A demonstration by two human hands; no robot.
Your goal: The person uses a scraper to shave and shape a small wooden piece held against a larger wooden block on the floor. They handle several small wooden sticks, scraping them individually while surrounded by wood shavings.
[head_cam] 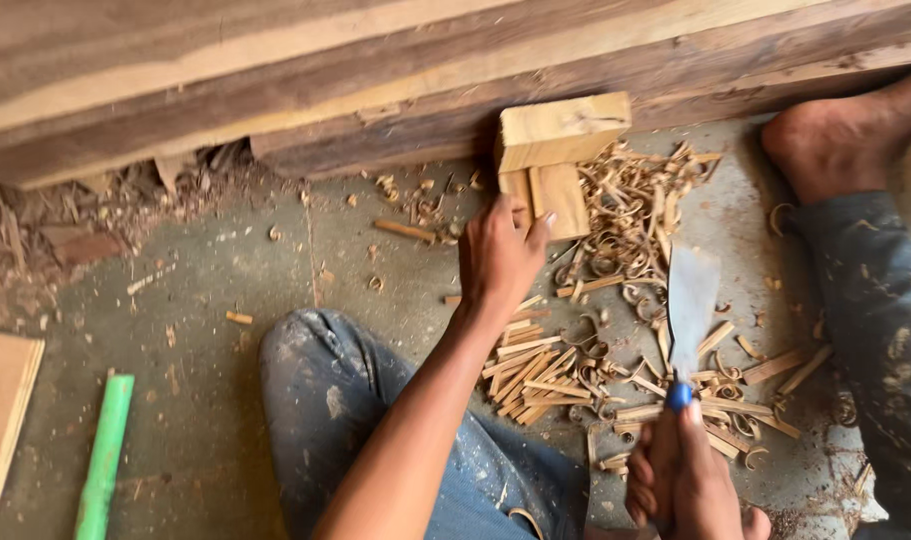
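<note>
While the person sits on the dusty concrete floor [205, 300] with knees apart, the left hand [499, 252] reaches forward and presses on the lower piece of a pale wood block [560, 135], fingers close together and curled over the piece, thumb touching its right face. That block stands just against the long stacked timber planks [375, 70] running across the top of the view. The right hand [682, 475] is closed in a fist around the handle of a broad flat chisel [691, 305]; its blade points away from the body, tilted up over the litter, and a blue collar shows where blade meets handle. Chisel tip and block are apart, with curled wood shavings [630, 215] between them. Straight splinters and offcut sticks [530, 370] lie in a loose heap between the two hands, touching one another. Blue paint-flecked jeans [325, 390] cover the left knee, near the left forearm. Bare foot [840, 140] rests at upper right, just beside the planks. Green stick [105, 455] lies at lower left, well apart from both hands, near a flat pale board [0, 410] at the left edge.
</note>
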